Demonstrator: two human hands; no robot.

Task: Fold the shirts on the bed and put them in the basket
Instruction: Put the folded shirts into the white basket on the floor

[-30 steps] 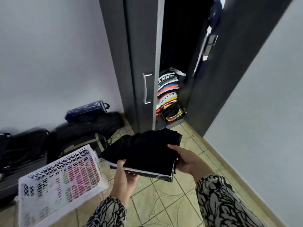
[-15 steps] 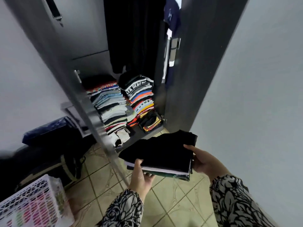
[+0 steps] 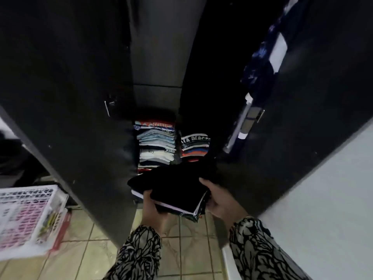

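A small stack of folded shirts [image 3: 173, 188], black on top with white and green edges below, is held level in front of the open wardrobe. My left hand [image 3: 153, 207] grips the stack from underneath at its left side. My right hand [image 3: 220, 201] grips its right edge, thumb on top. The white plastic basket [image 3: 54, 201] stands on the floor at the far left, with pink and white things showing through its lattice wall. The bed is out of view.
Dark wardrobe doors stand open on both sides: left door [image 3: 70, 118], right door [image 3: 312, 118]. Two piles of folded shirts [image 3: 156, 146] sit on the low shelf inside. A blue and white garment [image 3: 260, 63] hangs on the right door. Beige tile floor [image 3: 187, 249] lies below.
I have stepped closer to the wardrobe, carrying the stack toward the low shelf. The basket has slid to the left edge of view. Both hands keep the same hold.
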